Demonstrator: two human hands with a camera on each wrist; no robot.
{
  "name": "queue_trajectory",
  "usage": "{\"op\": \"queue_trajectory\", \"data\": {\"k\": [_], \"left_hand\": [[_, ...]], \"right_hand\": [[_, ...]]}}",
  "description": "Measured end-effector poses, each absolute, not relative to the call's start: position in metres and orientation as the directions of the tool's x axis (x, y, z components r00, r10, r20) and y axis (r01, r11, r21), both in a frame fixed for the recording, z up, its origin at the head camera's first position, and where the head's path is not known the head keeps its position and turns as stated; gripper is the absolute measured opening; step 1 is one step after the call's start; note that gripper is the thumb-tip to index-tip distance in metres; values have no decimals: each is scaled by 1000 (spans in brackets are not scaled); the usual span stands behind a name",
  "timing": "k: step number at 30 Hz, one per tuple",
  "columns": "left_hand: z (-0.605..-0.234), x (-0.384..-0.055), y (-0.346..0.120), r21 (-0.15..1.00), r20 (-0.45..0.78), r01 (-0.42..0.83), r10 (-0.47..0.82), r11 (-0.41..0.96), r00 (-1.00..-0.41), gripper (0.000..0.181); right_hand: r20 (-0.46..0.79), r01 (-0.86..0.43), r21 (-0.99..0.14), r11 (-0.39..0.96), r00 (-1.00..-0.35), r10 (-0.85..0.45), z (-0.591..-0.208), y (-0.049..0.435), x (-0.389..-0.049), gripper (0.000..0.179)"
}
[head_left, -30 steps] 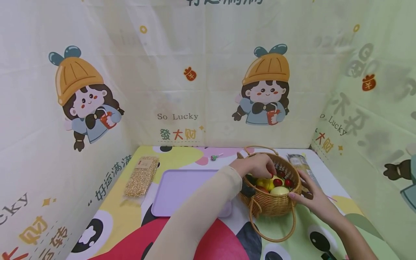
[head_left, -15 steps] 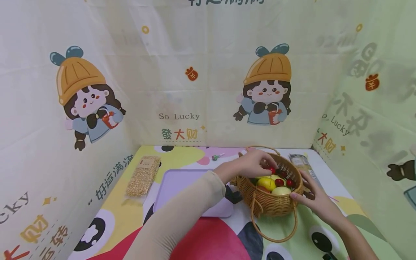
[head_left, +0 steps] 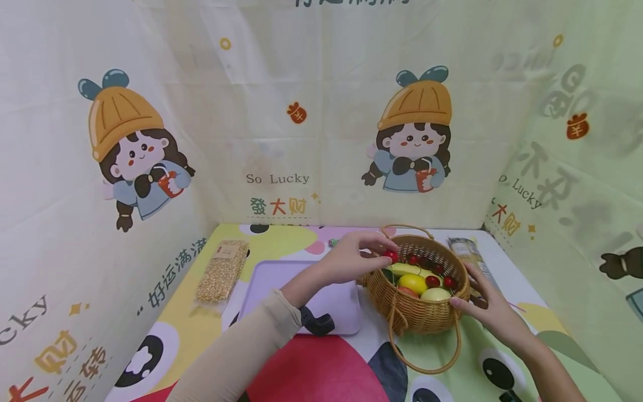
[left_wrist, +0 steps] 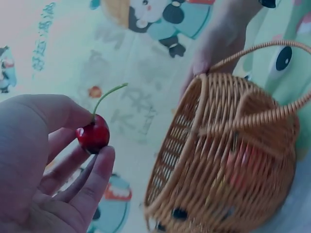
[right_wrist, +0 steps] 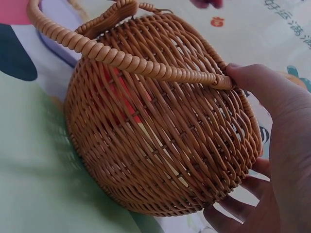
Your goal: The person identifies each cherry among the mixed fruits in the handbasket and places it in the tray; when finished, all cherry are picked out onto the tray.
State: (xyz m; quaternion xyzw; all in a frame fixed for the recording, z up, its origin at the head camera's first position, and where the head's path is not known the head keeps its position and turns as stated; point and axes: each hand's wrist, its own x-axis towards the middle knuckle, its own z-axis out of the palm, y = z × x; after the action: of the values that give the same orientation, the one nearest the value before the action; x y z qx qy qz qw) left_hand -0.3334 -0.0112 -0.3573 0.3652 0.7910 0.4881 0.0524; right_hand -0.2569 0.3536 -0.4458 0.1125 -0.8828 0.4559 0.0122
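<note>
Left hand (head_left: 344, 261) pinches a cherry (left_wrist: 94, 134) by the left rim of the basket (head_left: 419, 319); right hand (head_left: 492, 310) grips its right side. Apparently a transfer step; next move likely calls for steady pinching.

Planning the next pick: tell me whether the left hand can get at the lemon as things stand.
Probably not right away: the left hand pinches a cherry, though the lemon lies exposed in the open-topped wicker basket.
</note>
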Motion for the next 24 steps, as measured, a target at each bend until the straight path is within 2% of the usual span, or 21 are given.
{"op": "queue_trajectory", "data": {"k": [5, 11, 17, 24], "left_hand": [[-368, -342, -48, 857, 280, 455, 521, 243, -806, 25], [-401, -359, -79, 893, 244, 358, 373, 273, -895, 25], [-441, -371, -96, 891, 202, 305, 307, 337, -930, 26], [-478, -376, -99, 887, 174, 282, 299, 367, -938, 21]], "right_hand": [[129, -211, -794, 571, -975, -182, -447, 354, -257, 95], [138, -220, -799, 559, -973, -186, -447, 355, -258, 95], [126, -206, -807, 554, -976, -180, -447, 354, -257, 95], [117, -200, -816, 543, -976, -183, -448, 353, -256, 95]]}}
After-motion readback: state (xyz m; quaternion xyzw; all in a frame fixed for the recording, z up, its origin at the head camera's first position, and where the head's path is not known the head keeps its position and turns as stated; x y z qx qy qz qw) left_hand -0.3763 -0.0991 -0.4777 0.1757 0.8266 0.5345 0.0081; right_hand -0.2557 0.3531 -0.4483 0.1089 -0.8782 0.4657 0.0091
